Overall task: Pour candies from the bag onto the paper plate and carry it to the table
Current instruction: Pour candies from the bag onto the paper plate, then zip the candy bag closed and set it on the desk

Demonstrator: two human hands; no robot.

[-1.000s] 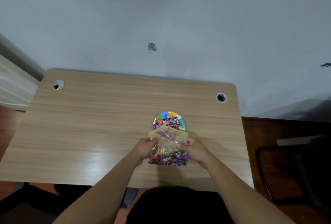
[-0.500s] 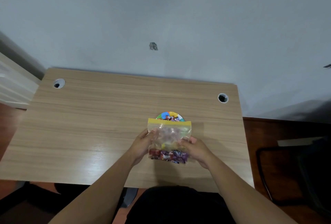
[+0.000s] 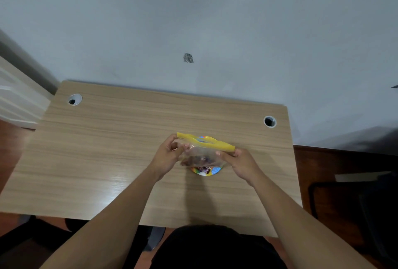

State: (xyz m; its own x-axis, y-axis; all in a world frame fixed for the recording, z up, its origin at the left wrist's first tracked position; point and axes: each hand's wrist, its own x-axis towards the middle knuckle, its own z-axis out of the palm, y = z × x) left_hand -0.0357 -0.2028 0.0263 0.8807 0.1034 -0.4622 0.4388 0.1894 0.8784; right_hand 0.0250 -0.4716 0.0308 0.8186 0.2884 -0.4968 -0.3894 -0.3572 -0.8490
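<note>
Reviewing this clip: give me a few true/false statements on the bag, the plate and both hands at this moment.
1. Both hands hold the bag. True: the left hand and the right hand grip its ends.
2. The bag's yellow strip is pulled open. True.
3. The paper plate stands on the floor. False: it lies on the wooden desk, under the bag.
4. The plate is plain white. False: its rim is multicoloured.
5. The right hand rests flat on the desk. False: it pinches the bag's end.
</note>
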